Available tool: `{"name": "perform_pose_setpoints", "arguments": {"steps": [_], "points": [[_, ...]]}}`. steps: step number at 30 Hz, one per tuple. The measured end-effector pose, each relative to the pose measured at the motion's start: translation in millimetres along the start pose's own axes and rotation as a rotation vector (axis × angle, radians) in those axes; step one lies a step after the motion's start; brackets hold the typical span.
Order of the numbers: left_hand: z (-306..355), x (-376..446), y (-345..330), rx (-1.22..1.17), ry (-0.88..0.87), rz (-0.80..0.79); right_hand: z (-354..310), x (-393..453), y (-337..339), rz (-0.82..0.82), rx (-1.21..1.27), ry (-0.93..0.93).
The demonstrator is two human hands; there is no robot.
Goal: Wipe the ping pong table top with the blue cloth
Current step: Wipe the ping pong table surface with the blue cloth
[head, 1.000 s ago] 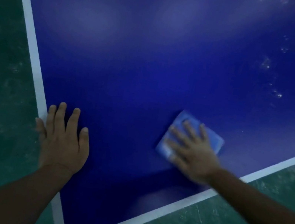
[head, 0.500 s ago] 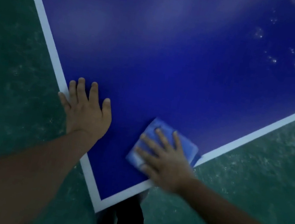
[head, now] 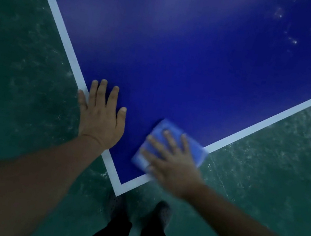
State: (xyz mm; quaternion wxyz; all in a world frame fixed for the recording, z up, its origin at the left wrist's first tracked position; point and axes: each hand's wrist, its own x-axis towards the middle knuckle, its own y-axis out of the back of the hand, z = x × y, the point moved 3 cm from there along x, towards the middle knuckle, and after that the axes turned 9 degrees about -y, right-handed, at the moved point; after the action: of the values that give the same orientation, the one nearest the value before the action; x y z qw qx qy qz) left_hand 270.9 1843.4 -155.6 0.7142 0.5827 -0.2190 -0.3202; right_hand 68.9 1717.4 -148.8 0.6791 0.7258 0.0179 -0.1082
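I am pressing the blue cloth [head: 170, 147] flat under my right hand [head: 174, 162], fingers straight and spread, just beside the table top [head: 180, 60] corner, where the cloth is overhanging the white edge line [head: 273, 119]. My left hand [head: 101, 117] is resting flat, fingers released, beside it. I am judging that wiping further outward risks sliding the cloth off the edge, and the dusty specks [head: 293, 41] far from the corner could go missed.

Dim, bluish light covers the scene. Soft pale glare streaks the table top [head: 182, 50] toward the upper edge. The right hand [head: 172, 161] and cloth [head: 193, 146] are motion-blurred; forearms in the lower corners fall into shadow.
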Motion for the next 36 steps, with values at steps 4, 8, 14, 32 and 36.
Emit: {"name": "perform_pose_setpoints", "arguments": {"steps": [4,8,14,32,36], "points": [[1.8,1.1,-1.1,0.001,-0.008,0.013,142.4,37.3,22.3,-0.005,-0.018,-0.431],[1.2,0.5,0.2,-0.025,-0.003,0.026,137.4,81.7,31.7,0.037,0.107,-0.751],[1.0,0.5,0.7,-0.03,0.003,0.032,-24.5,8.6,-0.2,-0.052,-0.006,0.274],[-0.6,-0.4,3.3,-0.061,-0.001,0.05,11.1,25.4,13.2,-0.045,0.034,0.024],[0.3,-0.4,3.9,-0.058,-0.003,0.04,-48.0,9.0,-0.6,-0.04,0.023,0.191]]}}
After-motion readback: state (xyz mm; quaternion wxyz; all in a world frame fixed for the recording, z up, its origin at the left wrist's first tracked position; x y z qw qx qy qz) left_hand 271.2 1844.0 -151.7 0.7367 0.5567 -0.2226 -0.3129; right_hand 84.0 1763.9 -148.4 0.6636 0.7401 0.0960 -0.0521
